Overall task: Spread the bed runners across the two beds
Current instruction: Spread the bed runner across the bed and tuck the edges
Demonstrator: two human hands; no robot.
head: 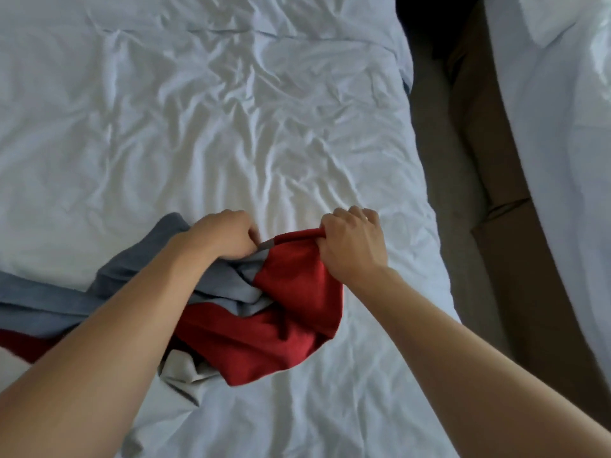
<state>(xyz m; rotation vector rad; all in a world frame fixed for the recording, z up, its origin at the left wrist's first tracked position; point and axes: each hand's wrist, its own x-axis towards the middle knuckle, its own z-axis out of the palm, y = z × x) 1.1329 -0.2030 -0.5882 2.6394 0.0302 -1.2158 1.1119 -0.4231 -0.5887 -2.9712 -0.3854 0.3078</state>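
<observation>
The right hand (352, 244) has its fingers curled tight and its thumb pinched down on the red edge of the bed runner (284, 302), bunching the cloth into a small fold at the knuckles. The left hand (221, 234) is curled too, gripping the same edge a little way off, where the red panel meets the grey one; its fingertips are tucked under the palm and hidden from view. Between the two fists the hem runs as a short, fairly taut ridge raised slightly off the near bed (205, 127). Below the hands the runner lies crumpled in a heap on that bed, red folds to the right of the heap, blue-grey and pale grey folds to the left and beneath the left forearm, with a long blue-grey stretch trailing off toward the bed's left side and a strip of dark red under it. The near bed is covered by a white, heavily creased sheet. To the right of it runs a narrow gap showing brown floor (463, 180), and beyond the gap lies the second bed (562, 110), also dressed in white, with its edge slanting down the right of the view.
</observation>
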